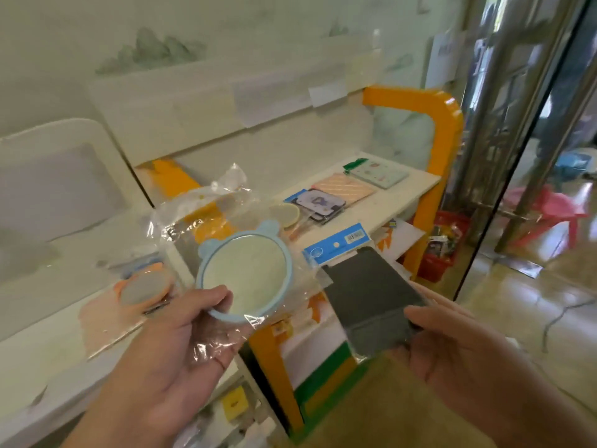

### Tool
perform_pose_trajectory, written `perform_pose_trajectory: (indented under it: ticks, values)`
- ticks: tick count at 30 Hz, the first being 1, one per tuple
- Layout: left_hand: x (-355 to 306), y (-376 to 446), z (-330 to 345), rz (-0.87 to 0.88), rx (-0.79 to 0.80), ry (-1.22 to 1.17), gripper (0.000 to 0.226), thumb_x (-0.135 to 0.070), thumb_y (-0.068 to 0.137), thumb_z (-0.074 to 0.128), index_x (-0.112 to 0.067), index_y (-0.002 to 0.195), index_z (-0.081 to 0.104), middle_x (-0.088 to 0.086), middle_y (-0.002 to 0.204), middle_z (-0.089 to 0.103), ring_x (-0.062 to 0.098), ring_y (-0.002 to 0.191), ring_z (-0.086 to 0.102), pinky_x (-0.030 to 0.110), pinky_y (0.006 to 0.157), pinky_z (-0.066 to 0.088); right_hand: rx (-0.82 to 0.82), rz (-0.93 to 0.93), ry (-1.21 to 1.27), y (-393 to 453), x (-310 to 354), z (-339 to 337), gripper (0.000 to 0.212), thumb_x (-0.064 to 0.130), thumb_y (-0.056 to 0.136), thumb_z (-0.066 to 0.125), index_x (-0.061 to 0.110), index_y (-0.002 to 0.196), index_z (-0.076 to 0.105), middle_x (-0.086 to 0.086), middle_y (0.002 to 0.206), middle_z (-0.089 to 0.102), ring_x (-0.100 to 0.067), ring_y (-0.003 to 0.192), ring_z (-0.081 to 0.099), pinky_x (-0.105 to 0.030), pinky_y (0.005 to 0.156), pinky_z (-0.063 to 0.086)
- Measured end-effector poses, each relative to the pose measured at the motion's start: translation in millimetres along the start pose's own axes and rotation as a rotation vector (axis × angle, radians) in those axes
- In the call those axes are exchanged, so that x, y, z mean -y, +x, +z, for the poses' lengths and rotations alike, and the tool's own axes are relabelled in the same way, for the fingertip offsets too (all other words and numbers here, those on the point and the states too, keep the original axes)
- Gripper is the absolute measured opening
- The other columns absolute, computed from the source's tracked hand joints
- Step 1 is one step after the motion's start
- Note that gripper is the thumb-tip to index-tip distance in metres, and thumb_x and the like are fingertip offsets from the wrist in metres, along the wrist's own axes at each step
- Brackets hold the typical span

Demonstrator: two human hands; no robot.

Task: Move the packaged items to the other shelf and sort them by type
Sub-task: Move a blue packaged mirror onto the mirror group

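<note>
Left hand [181,331] pinches clear bag [226,227] holding blue round mirror [245,273]. Right hand [452,347] grips dark flat item [371,295] in blue-headed packet. Beyond both: shelf [403,202] with sorted packets [323,202].

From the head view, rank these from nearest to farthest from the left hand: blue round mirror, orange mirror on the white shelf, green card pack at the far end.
1. Blue round mirror, held in the left hand.
2. Orange mirror, just left on the near shelf.
3. Green card pack, far right, on the orange-framed shelf.
</note>
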State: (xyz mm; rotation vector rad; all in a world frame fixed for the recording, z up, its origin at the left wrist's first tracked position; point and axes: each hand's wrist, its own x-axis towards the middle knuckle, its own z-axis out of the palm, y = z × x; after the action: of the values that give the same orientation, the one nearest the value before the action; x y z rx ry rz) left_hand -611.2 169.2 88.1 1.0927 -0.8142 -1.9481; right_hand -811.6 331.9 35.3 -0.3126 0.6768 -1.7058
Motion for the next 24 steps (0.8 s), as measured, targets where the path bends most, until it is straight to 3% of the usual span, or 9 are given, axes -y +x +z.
perform_pose_trajectory:
  ticks: [3,7,9,13,15,18,21,23,24]
  values:
    - [18.3,5.2,27.1,-0.044,0.009,0.006,0.013,0.001,0.083,0.063,-0.007,0.073,0.061,0.004,0.058,0.062,0.008,0.046,0.065,0.037,0.054,0.062,-0.214,-0.109,-0.084,-2.1,12.6,-13.1,0.096,0.014,0.036,0.098,0.006,0.125,0.063,-0.027,0.104,0.07,-0.032,0.089,0.072,-0.034,0.066,0.06]
    - [37.9,33.5,52.1,-0.077,-0.003,0.042,0.011,-0.004,0.088,0.066,-0.01,0.079,0.061,0.001,0.059,0.062,0.006,0.048,0.064,0.031,0.052,0.061,-0.435,-0.214,-0.133,9.2,30.0,-28.4,0.072,0.016,0.056,0.083,0.01,0.123,0.058,-0.019,0.096,0.075,-0.026,0.085,0.074,-0.03,0.062,0.059]
    - [44.9,50.5,66.4,-0.08,0.007,0.048,0.01,-0.006,0.09,0.064,-0.011,0.082,0.06,-0.001,0.057,0.062,0.005,0.046,0.063,0.029,0.055,0.06,-0.46,-0.232,-0.125,18.0,40.2,-36.8,0.082,0.021,0.046,0.091,0.01,0.121,0.06,-0.017,0.095,0.075,-0.025,0.084,0.074,-0.029,0.061,0.059]
    - [53.8,85.9,95.6,-0.078,0.013,0.018,0.012,-0.008,0.092,0.063,-0.013,0.082,0.058,0.001,0.065,0.059,0.007,0.052,0.059,0.024,0.043,0.053,-0.556,-0.251,-0.208,45.5,63.1,-47.8,0.082,0.025,0.03,0.094,0.01,0.107,0.069,-0.016,0.092,0.073,-0.024,0.072,0.071,-0.028,0.052,0.057]
    - [52.3,108.2,109.3,-0.086,0.01,-0.024,0.007,-0.008,0.09,0.066,-0.012,0.088,0.061,0.001,0.066,0.06,0.008,0.054,0.06,0.03,0.051,0.055,-0.562,-0.248,-0.219,68.8,73.9,-54.5,0.064,0.017,0.047,0.088,0.009,0.107,0.067,-0.019,0.092,0.073,-0.025,0.073,0.071,-0.028,0.053,0.057]
    - [48.9,137.2,132.8,-0.084,-0.021,-0.116,0.009,-0.006,0.089,0.062,-0.013,0.085,0.059,0.001,0.067,0.056,0.008,0.045,0.06,0.035,0.06,0.055,-0.549,-0.249,-0.24,107.7,91.4,-61.6,0.022,0.001,0.085,0.061,0.011,0.103,0.065,-0.01,0.075,0.072,-0.014,0.066,0.069,-0.028,0.063,0.053]
    - [51.2,162.8,151.4,-0.074,-0.104,-0.215,0.017,-0.003,0.09,0.057,-0.012,0.076,0.055,0.002,0.066,0.052,0.009,0.039,0.057,0.042,0.07,0.055,-0.647,-0.286,-0.35,144.6,119.5,-57.2,0.036,-0.002,0.097,0.05,0.027,0.08,0.064,0.005,0.066,0.062,0.008,0.063,0.063,-0.017,0.068,0.05]
    - [52.1,179.9,157.5,-0.066,-0.161,-0.226,0.017,-0.003,0.088,0.058,-0.013,0.074,0.056,0.002,0.066,0.053,0.009,0.043,0.056,0.042,0.078,0.05,-0.65,-0.359,-0.646,173.5,129.1,-55.3,0.041,0.007,0.099,0.051,0.03,0.07,0.07,0.003,0.062,0.065,-0.002,0.072,0.065,-0.021,0.072,0.052]
    - [52.2,186.7,158.6,-0.066,-0.187,-0.223,0.015,-0.004,0.087,0.058,-0.012,0.075,0.055,0.003,0.067,0.054,0.01,0.043,0.055,0.039,0.073,0.049,-0.651,-0.377,-0.761,189.4,132.7,-60.1,0.034,0.013,0.099,0.051,0.03,0.079,0.072,0.002,0.067,0.068,-0.009,0.074,0.065,-0.028,0.072,0.051]
